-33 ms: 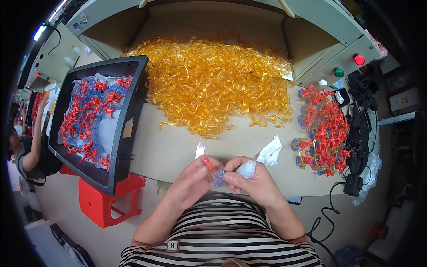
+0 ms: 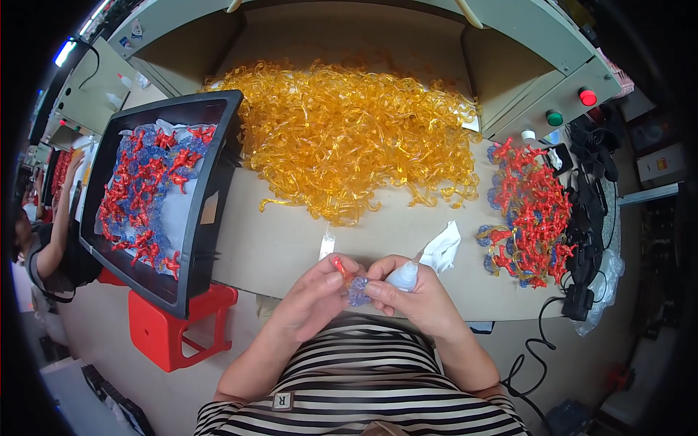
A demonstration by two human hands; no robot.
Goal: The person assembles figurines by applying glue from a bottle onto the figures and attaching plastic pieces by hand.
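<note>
My left hand (image 2: 311, 299) pinches a small red plastic piece (image 2: 339, 267) between thumb and fingers, just above the table's near edge. My right hand (image 2: 420, 304) holds a small white squeeze bottle (image 2: 404, 276) with its thin nozzle pointing up. Its fingertips also grip a blue translucent piece (image 2: 358, 291). The two hands meet in front of my striped shirt, with the red piece touching the blue one.
A big heap of orange translucent curled pieces (image 2: 349, 138) covers the table's middle. A tilted black tray (image 2: 212, 190) of red and blue pieces rests on a red stool (image 2: 171, 330) at the left. At the right lie more red-blue pieces (image 2: 531, 203), a white tissue (image 2: 443, 247) and cables (image 2: 590, 218). Another person (image 2: 45, 247) sits at the far left.
</note>
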